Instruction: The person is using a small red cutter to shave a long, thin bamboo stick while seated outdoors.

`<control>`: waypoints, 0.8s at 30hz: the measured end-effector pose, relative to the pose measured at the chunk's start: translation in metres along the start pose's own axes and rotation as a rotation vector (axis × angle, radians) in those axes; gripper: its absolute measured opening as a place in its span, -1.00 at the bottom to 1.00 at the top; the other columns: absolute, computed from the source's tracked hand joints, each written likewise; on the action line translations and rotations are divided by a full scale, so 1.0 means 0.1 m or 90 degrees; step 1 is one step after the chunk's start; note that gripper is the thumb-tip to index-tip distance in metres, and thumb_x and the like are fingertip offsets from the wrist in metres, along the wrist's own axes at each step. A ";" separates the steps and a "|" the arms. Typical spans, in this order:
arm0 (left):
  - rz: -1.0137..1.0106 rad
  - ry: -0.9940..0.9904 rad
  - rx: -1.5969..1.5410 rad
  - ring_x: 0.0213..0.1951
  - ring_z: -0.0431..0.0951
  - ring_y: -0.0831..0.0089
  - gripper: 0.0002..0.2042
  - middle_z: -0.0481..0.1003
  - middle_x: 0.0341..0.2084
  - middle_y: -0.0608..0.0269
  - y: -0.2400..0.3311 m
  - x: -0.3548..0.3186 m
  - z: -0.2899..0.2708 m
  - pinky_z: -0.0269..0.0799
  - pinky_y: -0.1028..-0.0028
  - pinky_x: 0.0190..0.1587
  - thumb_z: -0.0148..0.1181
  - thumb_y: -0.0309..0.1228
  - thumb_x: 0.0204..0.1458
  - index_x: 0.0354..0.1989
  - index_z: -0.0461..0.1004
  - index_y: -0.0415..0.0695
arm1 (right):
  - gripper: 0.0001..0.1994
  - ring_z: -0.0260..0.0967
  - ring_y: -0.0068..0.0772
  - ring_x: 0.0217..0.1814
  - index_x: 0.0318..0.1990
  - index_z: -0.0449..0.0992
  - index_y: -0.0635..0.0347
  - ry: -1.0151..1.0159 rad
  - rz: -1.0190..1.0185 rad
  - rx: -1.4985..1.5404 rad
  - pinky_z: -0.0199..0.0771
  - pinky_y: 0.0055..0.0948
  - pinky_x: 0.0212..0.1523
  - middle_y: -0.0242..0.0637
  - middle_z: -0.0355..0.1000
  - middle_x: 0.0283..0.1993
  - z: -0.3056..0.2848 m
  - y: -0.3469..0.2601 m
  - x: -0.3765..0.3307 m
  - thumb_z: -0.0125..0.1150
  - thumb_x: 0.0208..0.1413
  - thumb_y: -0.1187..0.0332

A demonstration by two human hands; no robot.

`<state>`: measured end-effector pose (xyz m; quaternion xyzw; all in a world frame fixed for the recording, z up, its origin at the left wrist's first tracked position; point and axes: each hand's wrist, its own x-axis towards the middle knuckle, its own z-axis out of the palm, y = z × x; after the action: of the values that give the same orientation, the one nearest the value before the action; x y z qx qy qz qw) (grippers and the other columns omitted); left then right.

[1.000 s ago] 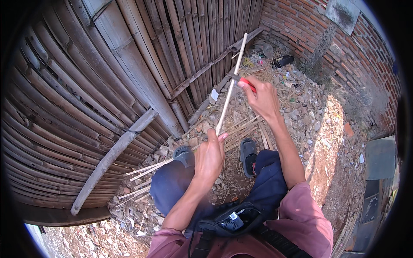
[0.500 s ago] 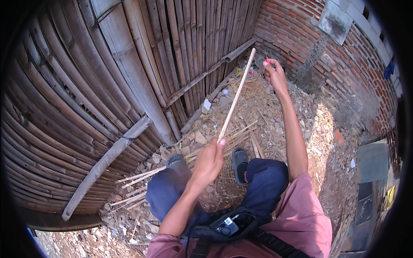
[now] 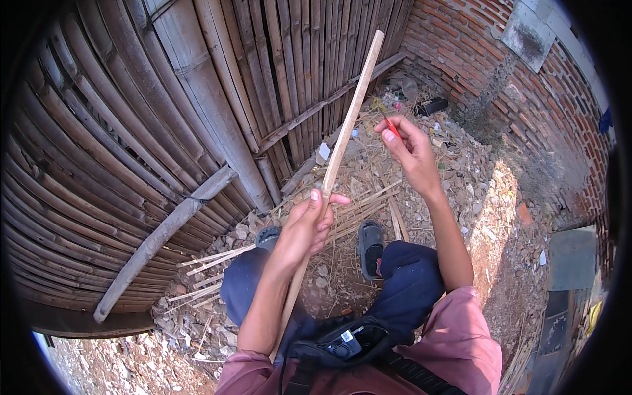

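Note:
A long pale bamboo strip (image 3: 352, 115) slants up and away in front of me, its lower part running back past my left forearm. Thumb and fingers of my left hand (image 3: 308, 227) are closed round its middle, with the index finger sticking out to the right. My right hand (image 3: 413, 155) pinches a slim red-handled tool (image 3: 392, 127) whose thin tip points up and left; its exact kind is too small to make out. That tool is apart from the strip, to its right.
More cut strips (image 3: 365, 205) lie on the rubble ground (image 3: 454, 217) between and beside my sandalled feet (image 3: 370, 243). At left rises a bamboo wall (image 3: 217, 85) with a sloping pole (image 3: 158, 243). A brick wall (image 3: 461, 59) closes the far right, with a dark box (image 3: 432, 106) near its foot.
My left hand has moved left and slightly up, shifting its grip so the strip's lower end now shows beside my forearm. My right hand has come down and left, nearer the strip.

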<state>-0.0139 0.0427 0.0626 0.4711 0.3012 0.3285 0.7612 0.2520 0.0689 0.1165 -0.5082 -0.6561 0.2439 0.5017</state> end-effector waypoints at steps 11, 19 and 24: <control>0.048 0.006 0.086 -0.65 0.19 0.70 -0.46 0.26 -0.62 0.52 -0.12 0.12 0.04 0.17 0.61 -0.61 -0.37 0.04 0.58 0.32 0.36 -0.14 | -0.69 0.64 -0.17 -0.13 -0.04 0.64 0.38 -0.068 -0.101 -0.150 0.59 -0.29 -0.07 -0.07 0.65 -0.14 0.16 0.09 -0.33 0.44 0.26 0.28; 0.197 0.123 0.238 -0.45 0.42 0.69 -0.59 0.43 -0.51 0.42 -0.38 0.24 0.08 0.34 0.54 -0.40 0.33 -0.31 0.36 0.26 0.34 -0.16 | -0.71 0.65 -0.05 -0.17 -0.05 0.67 0.29 -0.077 -0.144 -0.166 0.62 -0.23 -0.11 -0.10 0.64 -0.15 0.24 0.23 -0.52 0.43 0.25 0.24; 0.208 0.121 0.313 -0.09 0.50 0.67 -0.55 0.61 -0.14 0.33 -0.31 0.23 0.14 0.48 0.50 0.01 0.34 -0.34 0.35 0.32 0.42 -0.24 | -0.76 0.62 -0.08 -0.29 -0.05 0.67 0.26 -0.111 -0.178 -0.223 0.60 -0.25 -0.28 -0.15 0.58 -0.25 0.35 0.23 -0.66 0.44 0.22 0.32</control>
<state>0.0176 0.0426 0.0358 0.6502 0.3620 0.4063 0.5302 0.2284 0.0241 0.0574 -0.4688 -0.7933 0.0973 0.3760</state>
